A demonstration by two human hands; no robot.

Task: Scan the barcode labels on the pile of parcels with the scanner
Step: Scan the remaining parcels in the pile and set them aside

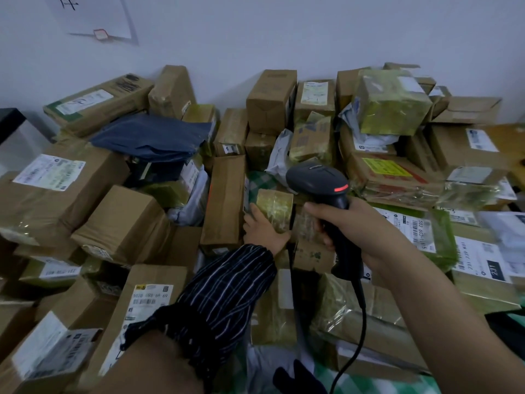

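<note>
Right hand (358, 229): fingers wrapped round the scanner (317, 181) handle, red light lit, head over mid-pile. Left hand (262, 233), striped sleeve (227, 285): fingers gripping a small taped box (277, 205) just beside the scanner head. Parcels (127, 223) heaped against the wall (255, 29).

One scanner (316, 180), two hands (left hand (262, 233), right hand (358, 228)), one dark blue bag (150, 135), dozens of parcels (122, 223).

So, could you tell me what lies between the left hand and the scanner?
In the head view, the small tape-wrapped parcel gripped by the left hand lies there; the right hand holds the scanner.
</note>
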